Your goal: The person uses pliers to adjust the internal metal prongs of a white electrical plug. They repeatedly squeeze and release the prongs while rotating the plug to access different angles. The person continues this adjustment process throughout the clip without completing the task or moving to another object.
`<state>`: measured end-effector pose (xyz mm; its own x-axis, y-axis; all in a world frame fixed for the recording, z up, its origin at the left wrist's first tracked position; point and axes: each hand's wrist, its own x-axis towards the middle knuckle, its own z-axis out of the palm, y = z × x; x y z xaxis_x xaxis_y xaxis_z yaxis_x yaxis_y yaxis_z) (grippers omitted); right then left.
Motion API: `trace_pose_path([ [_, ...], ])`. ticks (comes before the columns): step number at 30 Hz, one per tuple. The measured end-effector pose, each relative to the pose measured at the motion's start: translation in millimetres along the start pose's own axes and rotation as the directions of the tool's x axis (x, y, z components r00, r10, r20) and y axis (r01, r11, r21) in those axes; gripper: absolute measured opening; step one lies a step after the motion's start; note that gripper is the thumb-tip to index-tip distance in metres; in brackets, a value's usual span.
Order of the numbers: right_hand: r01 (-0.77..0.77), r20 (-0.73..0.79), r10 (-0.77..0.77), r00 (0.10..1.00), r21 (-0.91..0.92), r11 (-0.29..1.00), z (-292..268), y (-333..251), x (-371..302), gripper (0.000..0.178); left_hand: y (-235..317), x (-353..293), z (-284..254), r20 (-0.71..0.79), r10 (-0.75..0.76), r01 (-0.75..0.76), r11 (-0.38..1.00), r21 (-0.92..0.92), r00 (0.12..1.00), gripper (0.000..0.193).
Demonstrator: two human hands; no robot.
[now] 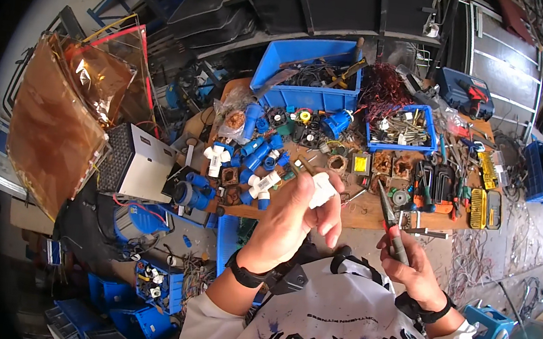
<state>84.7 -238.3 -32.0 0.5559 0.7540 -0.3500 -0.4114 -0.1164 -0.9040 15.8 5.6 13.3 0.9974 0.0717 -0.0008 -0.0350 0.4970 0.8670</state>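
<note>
My left hand (285, 222) is raised over the near edge of the workbench, fingers closed round a small white plastic fitting (323, 191). A thin brownish piece (306, 167) shows by the fingertips; whether it is joined to the fitting I cannot tell. To the right, my right hand (412, 268) grips needle-nose pliers (390, 221) with grey and red handles, their jaws pointing up and away from me. The pliers and the fitting are apart. Beyond my left hand lie white pipe fittings (217, 157) and blue pipe fittings (256, 155).
At the back of the wooden workbench (364, 215) stands a large blue bin (307, 98) of cables and tools. A smaller blue tray (402, 147) holds metal parts. Hand tools and a yellow bit case (478, 210) lie to the right. A white metal box (143, 164) stands left.
</note>
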Motion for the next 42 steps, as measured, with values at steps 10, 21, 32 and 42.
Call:
trace_pose_path([
  [10,0.100,0.146,-0.138,0.980,0.237,0.966,0.4,1.4,-2.3,0.048,2.1,2.3,1.5,-0.015,-0.153,0.138,0.925,-0.355,0.988,0.055],
  [21,0.062,0.346,-0.102,0.933,0.123,0.990,1.8,-12.8,0.5,0.062,-4.7,-2.6,-3.2,-0.084,-0.036,0.029,0.996,-0.082,0.996,0.066],
  [32,0.089,0.456,-0.088,0.886,0.019,0.996,4.3,-35.9,-7.8,0.063,-3.4,-2.0,4.8,-0.137,0.178,-0.132,0.947,0.294,0.974,0.075],
  [42,0.321,0.544,-0.147,0.826,-0.239,0.916,9.3,-42.0,2.4,0.076,-7.2,-3.8,0.4,-0.134,0.217,-0.163,0.930,0.329,0.967,0.071],
])
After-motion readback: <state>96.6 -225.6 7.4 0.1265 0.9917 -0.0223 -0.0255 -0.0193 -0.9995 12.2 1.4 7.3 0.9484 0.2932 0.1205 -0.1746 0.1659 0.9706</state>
